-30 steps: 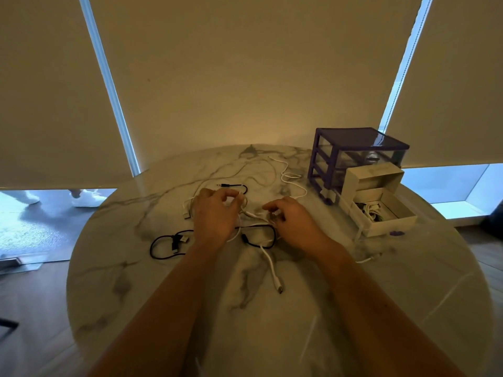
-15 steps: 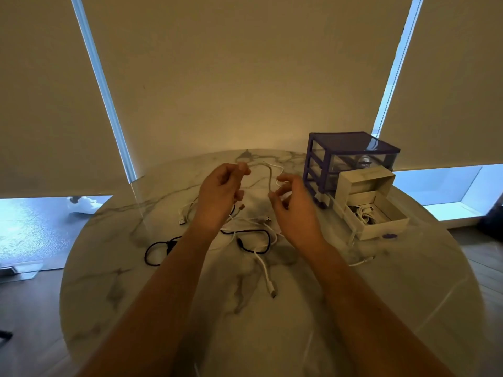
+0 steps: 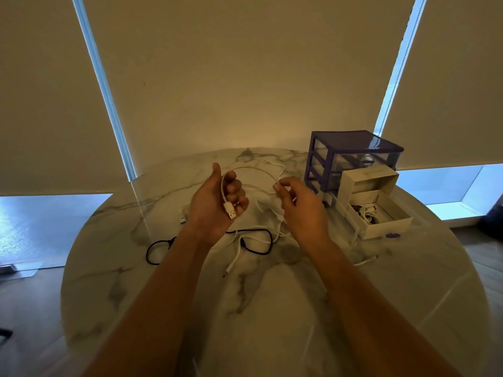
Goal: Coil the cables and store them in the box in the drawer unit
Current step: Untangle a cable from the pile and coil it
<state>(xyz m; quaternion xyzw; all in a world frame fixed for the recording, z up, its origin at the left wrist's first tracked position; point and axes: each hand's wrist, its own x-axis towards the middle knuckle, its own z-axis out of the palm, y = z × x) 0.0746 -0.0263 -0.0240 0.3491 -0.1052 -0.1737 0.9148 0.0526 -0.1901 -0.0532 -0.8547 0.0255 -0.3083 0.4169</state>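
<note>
Two hands raised above worktop (image 3: pixel 272 308): left hand (image 3: pixel 215 206) grips white USB cable (image 3: pixel 254 170), right hand (image 3: pixel 300 204) pinches its span.

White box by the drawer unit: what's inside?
The open white box holds a bundle of white cables at its left end. Its near wall hides the rest of the floor.

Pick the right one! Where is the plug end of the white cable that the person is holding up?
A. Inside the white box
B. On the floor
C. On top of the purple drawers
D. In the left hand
D. The white cable's USB plug lies in the palm of the left hand, with the fingers curled round the cable, which arcs across to the right hand that pinches it.
</note>
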